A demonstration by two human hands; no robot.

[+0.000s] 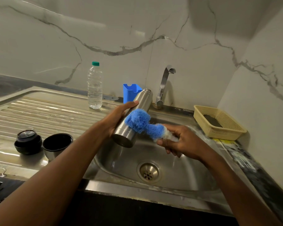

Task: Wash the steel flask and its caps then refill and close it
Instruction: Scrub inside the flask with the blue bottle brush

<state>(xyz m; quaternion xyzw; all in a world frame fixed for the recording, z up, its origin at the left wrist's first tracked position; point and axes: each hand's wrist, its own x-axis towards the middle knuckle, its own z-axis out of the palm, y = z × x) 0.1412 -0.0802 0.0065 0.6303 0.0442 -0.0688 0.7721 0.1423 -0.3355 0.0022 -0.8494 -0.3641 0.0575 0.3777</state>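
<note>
My left hand grips the steel flask around its body and holds it tilted over the sink, with its open neck pointing up toward the tap. My right hand grips the handle of a blue bristle brush, whose head presses against the flask's side. Two caps stand on the wet drainboard at the left: a black inner cap and a steel outer cup with its dark inside facing up.
The steel sink basin with a drain lies below the hands. A tap stands behind it, with a blue holder and a clear water bottle beside. A beige basket holding a dark sponge sits at right.
</note>
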